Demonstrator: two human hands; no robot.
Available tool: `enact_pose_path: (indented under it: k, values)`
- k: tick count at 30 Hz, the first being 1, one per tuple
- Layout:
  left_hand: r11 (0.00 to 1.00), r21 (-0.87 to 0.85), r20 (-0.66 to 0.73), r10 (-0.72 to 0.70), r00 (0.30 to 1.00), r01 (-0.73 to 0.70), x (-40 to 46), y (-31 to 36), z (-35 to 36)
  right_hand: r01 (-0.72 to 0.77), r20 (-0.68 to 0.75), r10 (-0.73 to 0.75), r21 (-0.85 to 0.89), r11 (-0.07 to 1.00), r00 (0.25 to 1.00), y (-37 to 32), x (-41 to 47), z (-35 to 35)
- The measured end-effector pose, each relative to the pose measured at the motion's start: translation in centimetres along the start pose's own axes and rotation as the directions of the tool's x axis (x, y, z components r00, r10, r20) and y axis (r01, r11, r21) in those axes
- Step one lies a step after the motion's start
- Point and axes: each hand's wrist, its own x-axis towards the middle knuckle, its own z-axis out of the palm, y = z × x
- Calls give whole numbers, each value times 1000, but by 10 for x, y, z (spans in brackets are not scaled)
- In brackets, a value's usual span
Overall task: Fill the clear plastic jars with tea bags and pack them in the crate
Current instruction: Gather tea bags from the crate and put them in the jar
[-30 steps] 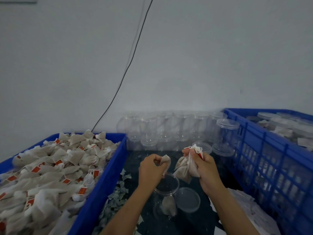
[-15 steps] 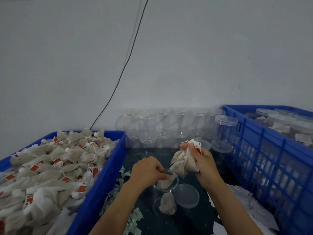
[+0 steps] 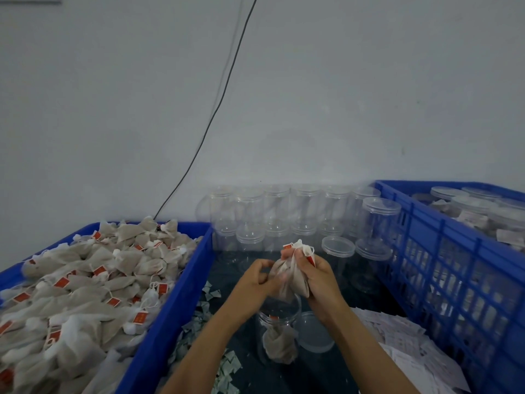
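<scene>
Hands: right hand [image 3: 322,275] grips a bunch of tea bags [image 3: 292,275], fingers curled round it, above the open jar [image 3: 279,331]; left hand [image 3: 255,277] meets the bunch from the left, its fingers [image 3: 262,270] curled and seemingly pinching one bag, though the blur makes the hold hard to read.
Open jar: clear, round plastic, standing upright on the dark table [image 3: 309,373] directly below the hands; a few tea bags lie at its bottom.
Lid: a clear round lid [image 3: 314,331] lies flat just beside the jar, to its right.
Room to move: the working strip of table is narrow, hemmed by the left crate [image 3: 170,308] wall on one side and the right crate [image 3: 443,268] wall on the other, with empty jars [image 3: 284,214] stacked in rows along the wall behind.
Left crate: blue solid-walled plastic, heaped with beige, soft mesh tea bags carrying small red tags; any print on the tags is too small to read.
Right crate: blue slatted plastic, holding lidded jars packed upright.
Scraps: small pale paper pieces [image 3: 210,297] lie on the table against the left crate; white printed slips [image 3: 397,345] are spread by the right crate, their text unreadable.
Cable: a thin black cable [image 3: 216,109] runs down the pale wall to behind the left crate.
</scene>
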Motion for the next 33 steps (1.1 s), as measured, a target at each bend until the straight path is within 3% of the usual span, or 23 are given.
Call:
enact_pose_path:
  k: [5,9,13,19,25,33]
  values:
    - [955,294,-136,83,987,-40,0,-14,5,-36,-36,36,3,999,999,9,-3,4]
    - [896,435,-110,151,982,-89,4,-16,5,-25,-62,35,161,987,997,8,2,-6]
    - [833,544,-82,176,981,-104,4,-13,4,9,-59,-1,138,990,998,8,6,-14]
    - [912,409,-190,105,976,-19,-2,-13,7,35,-109,-39,-39,999,993,7,-1,-17]
    - [721,692,-80,123,989,-34,-3,-10,3,41,40,-33,-223,974,999,2,-9,-12]
    - [790,610,-111,158,981,-58,2,-12,2,66,170,-26,-234,970,985,7,-14,-10]
